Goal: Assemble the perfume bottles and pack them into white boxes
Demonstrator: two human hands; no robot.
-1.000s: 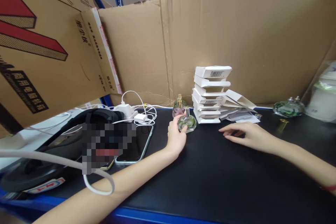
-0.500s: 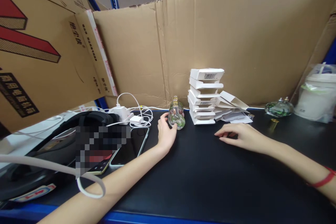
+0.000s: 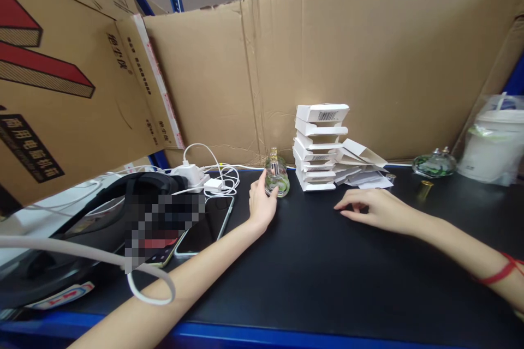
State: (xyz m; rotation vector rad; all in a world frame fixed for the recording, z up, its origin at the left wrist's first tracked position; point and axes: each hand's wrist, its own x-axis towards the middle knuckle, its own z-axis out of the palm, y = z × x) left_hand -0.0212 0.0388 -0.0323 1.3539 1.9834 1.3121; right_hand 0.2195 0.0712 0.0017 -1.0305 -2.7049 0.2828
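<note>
Black table [image 3: 327,278]; left of box stack [image 3: 316,158], left hand [image 3: 262,200] grips green bottle [image 3: 282,186], best kept upright; right hand [image 3: 374,209] loosely curled, empty.

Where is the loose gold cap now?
In the head view, the gold cap is at right on the black tabletop, beyond the right hand and in front of the rightmost perfume bottles.

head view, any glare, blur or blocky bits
Head view: highlights glint on the plastic bag and gold cap; head view: pixelation hides detail beside the phone; head view: the glass bottle at the left hand looks slightly soft.
</note>
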